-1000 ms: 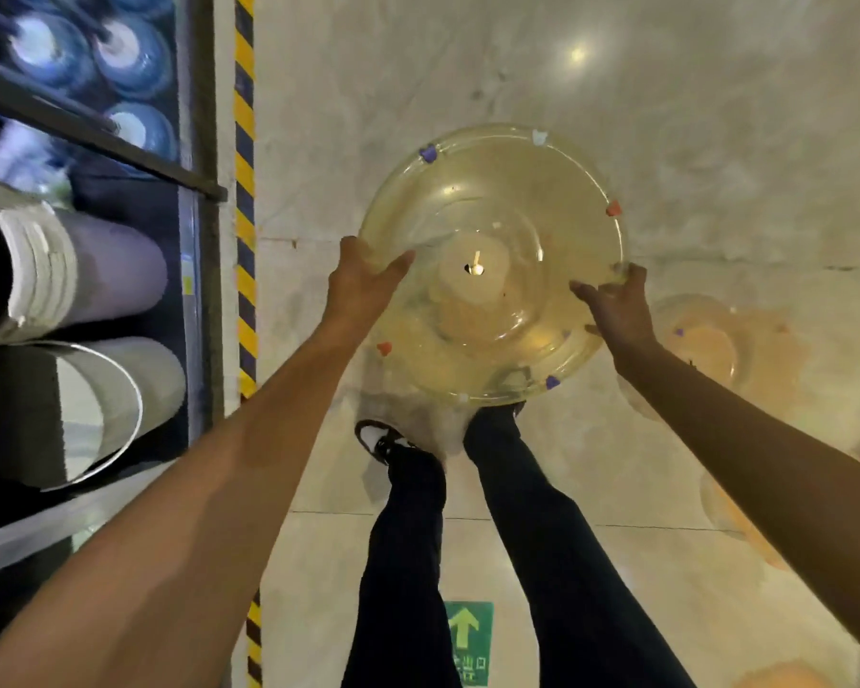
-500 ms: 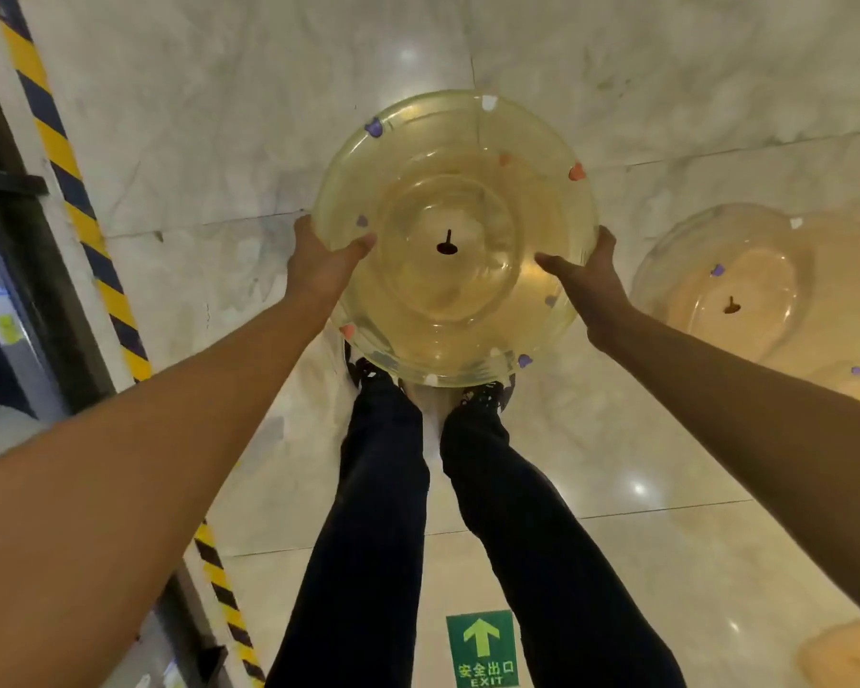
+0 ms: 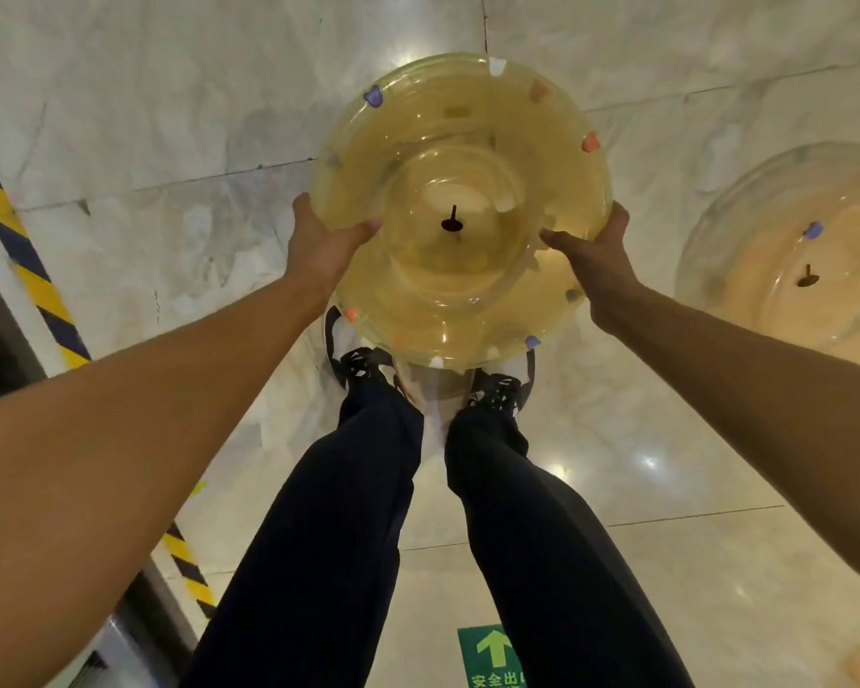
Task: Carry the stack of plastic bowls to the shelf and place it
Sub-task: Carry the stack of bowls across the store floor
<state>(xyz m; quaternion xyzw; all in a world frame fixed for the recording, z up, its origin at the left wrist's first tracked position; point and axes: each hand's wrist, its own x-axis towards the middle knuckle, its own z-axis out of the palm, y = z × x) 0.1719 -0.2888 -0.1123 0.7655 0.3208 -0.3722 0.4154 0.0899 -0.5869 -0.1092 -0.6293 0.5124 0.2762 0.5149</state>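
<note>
Currently, all positions given relative to the stack of plastic bowls [image 3: 460,211]:
stack: translucent yellowish, nested, seen from above, small coloured tabs around the rim; a dark peg shows at the centre of the base
stack location: held in the air in front of the person, above the shoes [image 3: 363,365] and the marble floor [image 3: 170,116]
left hand [image 3: 321,243]: on the stack's left rim, thumb hooked over the edge into the bowl, fingers under it out of sight
left grip: clasping the stack rim
right hand [image 3: 592,253]: on the stack's right rim, thumb lying inside over the edge, fingers below the rim
right grip: clasping the stack rim
arms: both bare, stretched forward, one each side of the stack
legs [image 3: 542,538]: dark trousers, directly below the stack, feet partly seen through the plastic
second bowl stack [image 3: 790,260]: same type, on the floor well to the right of the held stack, cut by the frame edge
hazard tape [image 3: 26,270]: yellow and black stripe on the floor, well to the left of the stack
exit sign [image 3: 490,655]: green floor sticker with arrow, far below the stack, between the legs
</note>
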